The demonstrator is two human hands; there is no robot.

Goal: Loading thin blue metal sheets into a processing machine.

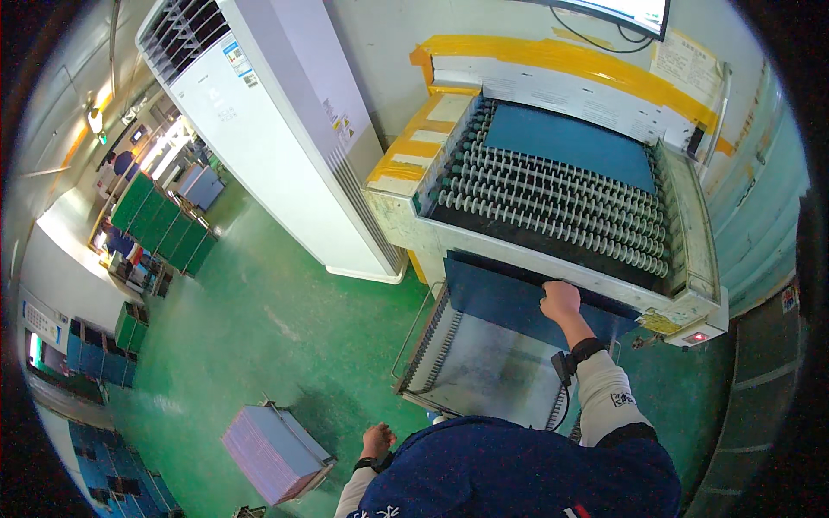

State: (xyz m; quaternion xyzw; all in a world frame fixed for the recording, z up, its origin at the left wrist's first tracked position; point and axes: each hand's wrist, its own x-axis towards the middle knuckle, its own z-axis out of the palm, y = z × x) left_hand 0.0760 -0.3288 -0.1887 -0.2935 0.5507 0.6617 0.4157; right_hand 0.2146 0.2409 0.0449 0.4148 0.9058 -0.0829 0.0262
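My right hand (pixel 561 300) is closed on the top edge of a dark blue panel (pixel 501 300), which stands upright in a slotted rack (pixel 423 354) in front of the roller machine. Other dark panels seem to stand close behind it; how many I cannot tell. A second blue panel (pixel 570 142) lies flat on the rollers (pixel 553 207) at the machine's far end. My left hand (pixel 377 442) hangs low at my side with curled fingers, and nothing shows in it. To its left is a stack of blue panels (pixel 275 445) on a low stand.
A tall white air conditioner (pixel 276 147) stands left of the machine body (pixel 484 237). Above hangs a screen (pixel 635 13). Green floor (pixel 259 319) stretches left, toward green panel racks (pixel 164 224), more blue stacks (pixel 95 354) and people (pixel 125 164) far off. Pale curtain strips (pixel 760 207) hang at right.
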